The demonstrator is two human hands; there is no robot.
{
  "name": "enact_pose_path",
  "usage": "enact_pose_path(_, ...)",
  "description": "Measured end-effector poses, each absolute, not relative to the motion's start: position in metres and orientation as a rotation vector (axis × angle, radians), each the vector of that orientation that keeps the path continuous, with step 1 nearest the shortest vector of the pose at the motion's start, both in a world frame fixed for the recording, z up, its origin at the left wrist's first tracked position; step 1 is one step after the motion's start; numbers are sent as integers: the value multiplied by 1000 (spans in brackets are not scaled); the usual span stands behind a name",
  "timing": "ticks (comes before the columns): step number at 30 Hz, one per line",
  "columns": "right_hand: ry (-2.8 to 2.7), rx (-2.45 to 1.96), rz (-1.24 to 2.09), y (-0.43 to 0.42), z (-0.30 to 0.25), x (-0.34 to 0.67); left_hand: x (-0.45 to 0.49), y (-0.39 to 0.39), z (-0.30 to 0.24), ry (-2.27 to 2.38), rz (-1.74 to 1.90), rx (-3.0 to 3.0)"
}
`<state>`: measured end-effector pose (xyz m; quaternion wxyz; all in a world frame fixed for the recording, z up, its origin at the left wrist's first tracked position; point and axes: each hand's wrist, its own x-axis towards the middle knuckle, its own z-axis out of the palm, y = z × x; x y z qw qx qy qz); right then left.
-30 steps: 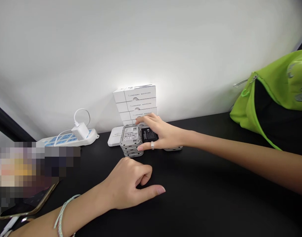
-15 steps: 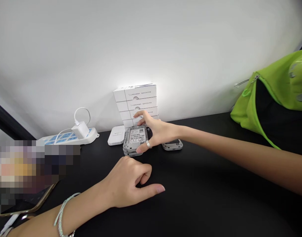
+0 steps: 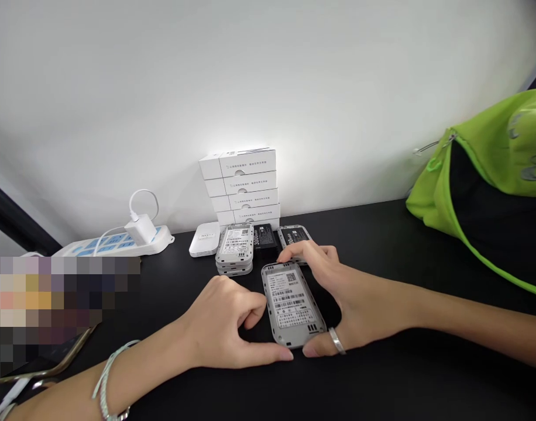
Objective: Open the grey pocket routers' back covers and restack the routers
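So my right hand (image 3: 360, 301) is pinching this gray device (image 3: 292, 301) between thumb and fingers, kinda front-right of the white box stack (image 3: 244, 182); my left hand (image 3: 224, 324) is loosely curling, thumb sticking out.

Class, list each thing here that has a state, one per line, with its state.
Device: open, label showing
Right hand: gripping device
Left hand: thumb extended, fingers curled
Device stack: top label showing
Battery: label showing
Covers: stacked
Boxes: stacked, shut
Charger: plugged into power strip
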<state>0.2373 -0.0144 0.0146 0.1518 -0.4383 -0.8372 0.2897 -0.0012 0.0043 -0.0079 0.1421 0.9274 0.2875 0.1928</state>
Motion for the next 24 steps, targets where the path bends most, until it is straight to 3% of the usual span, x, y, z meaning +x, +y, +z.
enact_pose_path(17, -2529, -1167, 333, 72, 21, 221, 0, 6, -6, 861, 484, 2664)
enact_pose_path(24, -2479, -1233, 498, 68, 28, 225, 0, 5, -5, 852, 480, 2644)
